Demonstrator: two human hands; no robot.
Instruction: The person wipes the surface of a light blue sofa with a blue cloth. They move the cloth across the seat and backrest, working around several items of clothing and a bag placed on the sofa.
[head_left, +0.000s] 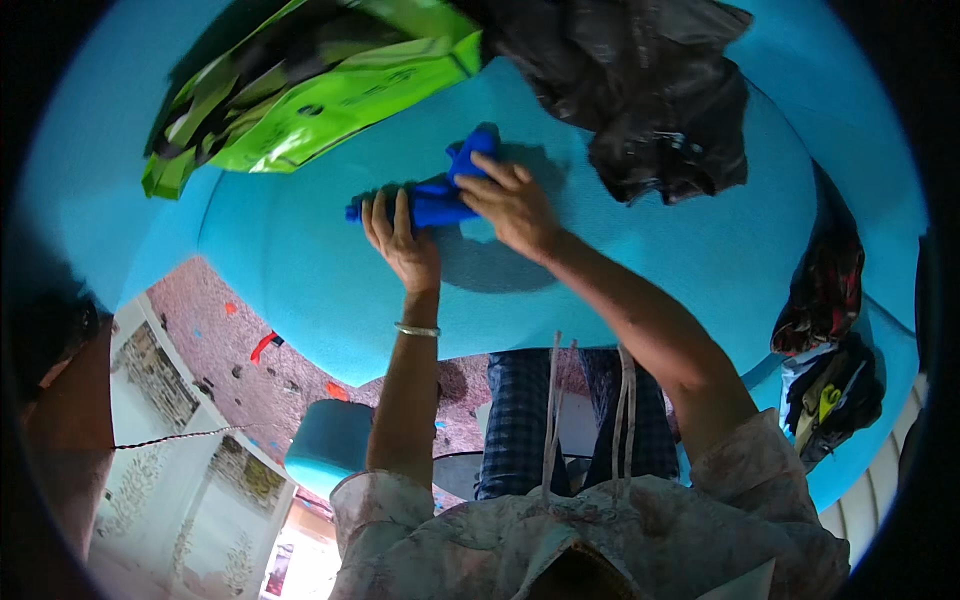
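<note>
A bright blue cloth item (442, 206), bundled lengthwise, lies on the turquoise upholstered seat (675, 262) before me. My left hand (405, 244) rests over its left end with the fingers spread along the fabric. At the other end, where a part of the cloth angles away from me, my right hand (514, 202) lies with its fingertips on the blue fabric. Whether the fingers of either hand grip the cloth or only press on it does not show clearly. The underside of the bundle is hidden.
A bright green bag (352, 101) holding dark items lies beyond my left hand. Dark crumpled clothing (667, 112) lies at the upper right, with more clothes (832, 401) at the right edge. A turquoise stool (330, 442) stands on the carpet, where small scraps are scattered.
</note>
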